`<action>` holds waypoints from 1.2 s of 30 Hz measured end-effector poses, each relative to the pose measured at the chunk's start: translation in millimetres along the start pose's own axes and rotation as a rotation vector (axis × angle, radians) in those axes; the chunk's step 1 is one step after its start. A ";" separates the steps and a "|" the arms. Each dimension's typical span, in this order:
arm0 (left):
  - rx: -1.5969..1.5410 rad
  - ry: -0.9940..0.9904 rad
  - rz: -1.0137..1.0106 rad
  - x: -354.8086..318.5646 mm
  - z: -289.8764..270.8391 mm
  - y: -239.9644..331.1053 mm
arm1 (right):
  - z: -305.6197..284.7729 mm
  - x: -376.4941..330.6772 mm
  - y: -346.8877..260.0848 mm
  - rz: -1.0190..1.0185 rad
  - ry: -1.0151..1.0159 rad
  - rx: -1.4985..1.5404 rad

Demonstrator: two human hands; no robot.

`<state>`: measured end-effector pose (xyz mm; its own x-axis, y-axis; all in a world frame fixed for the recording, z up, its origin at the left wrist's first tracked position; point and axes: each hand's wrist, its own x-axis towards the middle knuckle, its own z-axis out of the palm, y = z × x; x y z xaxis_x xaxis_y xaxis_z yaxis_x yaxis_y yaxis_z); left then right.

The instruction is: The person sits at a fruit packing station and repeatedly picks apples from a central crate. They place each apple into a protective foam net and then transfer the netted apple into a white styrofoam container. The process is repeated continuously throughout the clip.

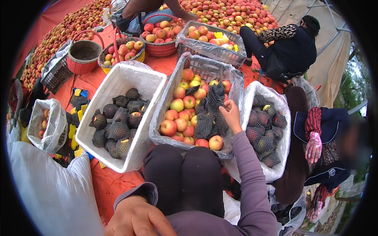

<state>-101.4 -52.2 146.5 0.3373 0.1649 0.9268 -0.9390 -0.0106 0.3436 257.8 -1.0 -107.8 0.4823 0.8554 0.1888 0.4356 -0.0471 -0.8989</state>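
In front of my knees stands a plastic-lined grey crate [155, 135] of loose red-and-yellow apples [181, 124]. Black foam net sleeves [210, 112] lie bunched over the apples on its right side. My right hand [232, 115] reaches into this crate, its thumb and fingers pinched at the edge of the sleeves. Close to my body at the bottom edge is my left hand [139, 220], back upward, with fingers apart and running out of view; nothing shows in it. A white foam box [88, 124] on the left holds apples in black nets [120, 122].
On the right, another white lined box [285, 153] holds netted apples. Beyond are a crate of apples [183, 39], a red basket [161, 48], an empty basket [80, 65] and large apple heaps [236, 13]. People sit at the far right [291, 49] and near right [323, 137]. A white sack [51, 188] lies left.
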 end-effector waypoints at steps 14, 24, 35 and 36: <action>0.121 0.939 -0.749 -52.7 -84.5 -152.5 | -9.0 -75.5 -155.2 -0.510 0.051 0.028; 1.017 0.576 -0.674 -69.0 -79.9 -168.1 | -3.4 -67.1 -176.5 -0.538 0.150 -0.212; 0.409 0.845 -0.797 -79.8 -93.0 -160.5 | 29.1 -72.4 -148.9 -0.079 -0.163 0.469; 0.445 0.838 -0.801 -77.6 -90.7 -159.1 | 32.6 -71.4 -145.1 -0.049 -0.193 0.596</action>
<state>15.8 26.1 6.1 0.5053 0.8564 0.1062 -0.3284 0.0770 0.9414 135.4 -38.4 -3.7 0.3021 0.9296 0.2110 -0.0713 0.2428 -0.9675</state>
